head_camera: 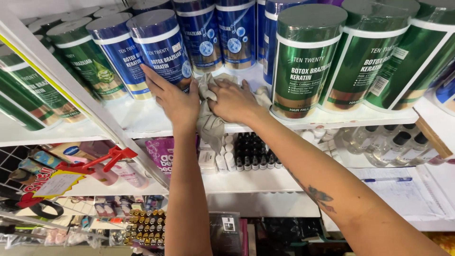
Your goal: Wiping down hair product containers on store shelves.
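A white shelf (142,118) is carrying rows of tall green and blue shrink-wrapped tubs, and a gap between them is being wiped. The left hand (174,97), fingers spread flat, is bracing a blue tub (161,47) at its base; best to be keeping it steadied upright. The right hand (233,100) is closing on a crumpled beige cloth (208,121), pressing it to the shelf's front edge, one end dangling below.

Soft matt cloth (208,124); glossy plastic-wrapped jars (303,61) (shrink film); smooth white shelf (142,118)
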